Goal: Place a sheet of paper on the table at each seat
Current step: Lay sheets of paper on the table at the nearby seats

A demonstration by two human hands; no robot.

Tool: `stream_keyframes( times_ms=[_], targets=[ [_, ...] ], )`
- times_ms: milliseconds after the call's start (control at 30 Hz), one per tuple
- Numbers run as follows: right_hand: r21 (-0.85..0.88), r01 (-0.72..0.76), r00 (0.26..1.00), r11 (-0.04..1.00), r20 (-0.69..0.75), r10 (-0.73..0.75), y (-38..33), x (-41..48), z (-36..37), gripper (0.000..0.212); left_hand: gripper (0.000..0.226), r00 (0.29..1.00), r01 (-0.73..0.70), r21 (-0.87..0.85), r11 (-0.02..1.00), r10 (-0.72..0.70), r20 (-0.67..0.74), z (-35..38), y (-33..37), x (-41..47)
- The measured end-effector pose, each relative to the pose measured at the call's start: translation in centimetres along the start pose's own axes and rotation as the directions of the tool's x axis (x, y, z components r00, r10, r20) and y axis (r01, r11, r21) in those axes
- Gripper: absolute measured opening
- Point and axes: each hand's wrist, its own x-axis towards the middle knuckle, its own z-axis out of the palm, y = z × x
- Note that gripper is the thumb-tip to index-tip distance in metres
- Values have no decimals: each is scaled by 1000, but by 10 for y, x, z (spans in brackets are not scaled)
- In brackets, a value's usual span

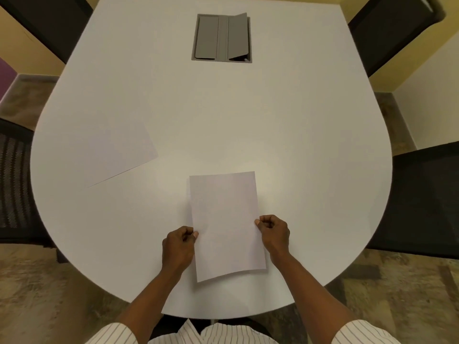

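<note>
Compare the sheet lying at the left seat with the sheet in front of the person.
The left sheet lies free of both hands, while the near sheet is pinched at its long edges by the left hand and right hand. The left sheet sits skewed toward the mesh chair; the near sheet runs straight away from the person. Both are blank white sheets on the white table.

Worktop (248, 120): white, plain. Held sheet (226, 219): white, unmarked. Second sheet (116, 152): white, unmarked. Cable hatch (221, 37): grey. Chairs (422, 199): black; left one (13, 175) mesh-patterned. Sleeves (360, 332): white with thin dark stripes. Floor (44, 294): mottled brown. Wall (22, 45): yellow.
</note>
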Motion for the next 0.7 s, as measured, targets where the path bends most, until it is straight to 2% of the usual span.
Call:
stream_keyframes(
  times_ms=[433, 700],
  targets=[
    [81, 39, 985, 996, -169, -25, 6, -60, -21, 10, 11, 987, -108, 72, 992, 99, 128, -18, 6, -21],
    [92, 75, 976, 993, -212, -54, -6, -45, -63, 9, 12, 980, -135, 71, 988, 122, 160, 13, 26, -32]
  ],
)
